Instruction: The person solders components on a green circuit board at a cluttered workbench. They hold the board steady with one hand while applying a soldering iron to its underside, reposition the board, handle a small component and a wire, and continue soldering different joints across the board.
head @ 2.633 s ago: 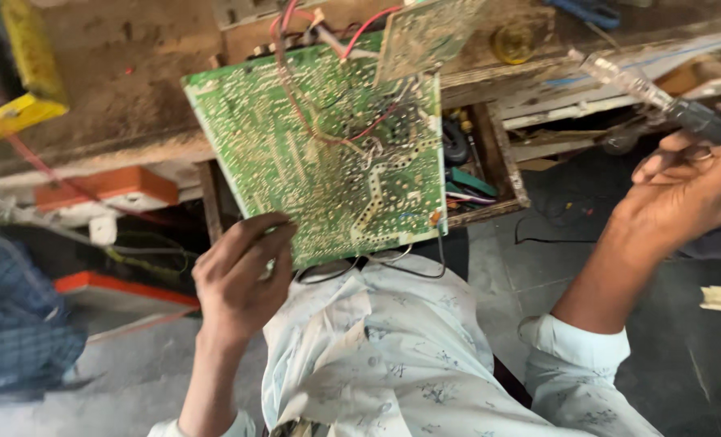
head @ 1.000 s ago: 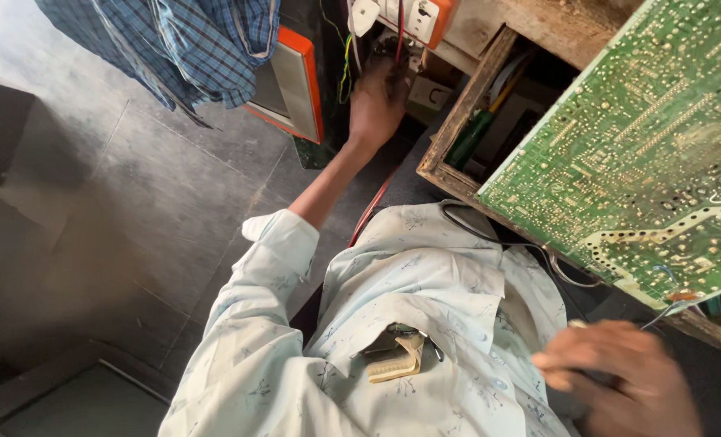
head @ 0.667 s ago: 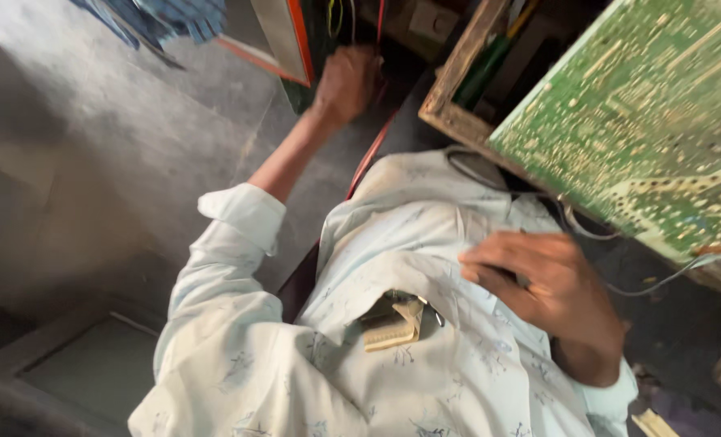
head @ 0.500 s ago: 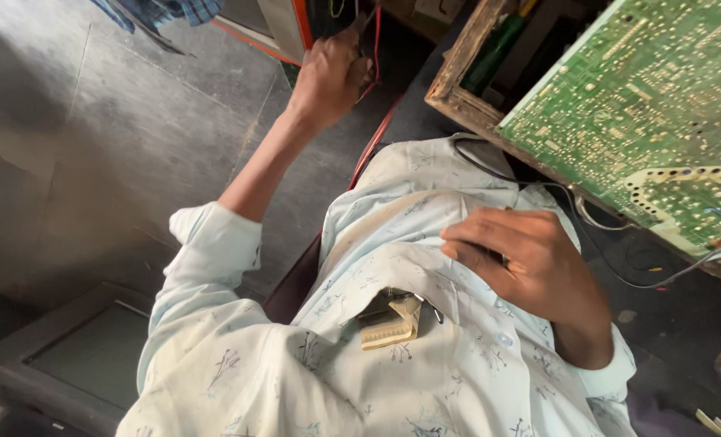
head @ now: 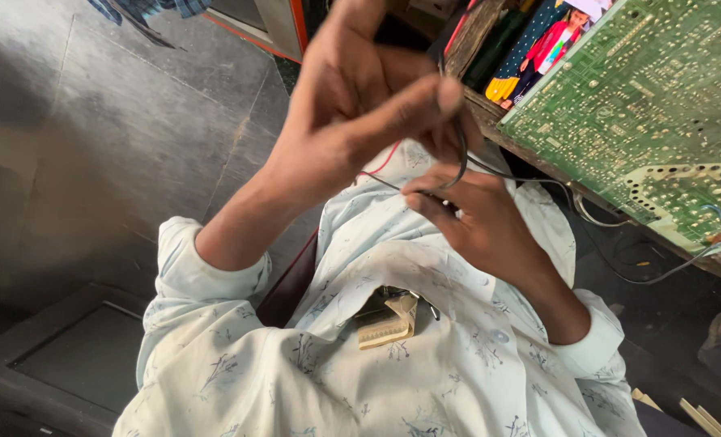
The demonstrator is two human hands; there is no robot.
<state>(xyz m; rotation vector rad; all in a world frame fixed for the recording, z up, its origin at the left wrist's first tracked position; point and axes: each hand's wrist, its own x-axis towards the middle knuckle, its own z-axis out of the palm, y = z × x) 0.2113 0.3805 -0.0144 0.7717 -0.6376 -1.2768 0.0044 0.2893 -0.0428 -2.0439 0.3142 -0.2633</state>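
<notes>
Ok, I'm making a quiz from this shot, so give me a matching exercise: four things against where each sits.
1. circuit board
2. black wire
3. folded papers
4. dark screen

a. shirt pocket
b. lower left, on the floor
c. upper right, on the wooden bench
d. between the two hands

Pairs: 1-c, 2-d, 3-a, 4-b

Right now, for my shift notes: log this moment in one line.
left hand: pinching thin dark wire | right hand: gripping same wire | circuit board: beside, untouched
</notes>
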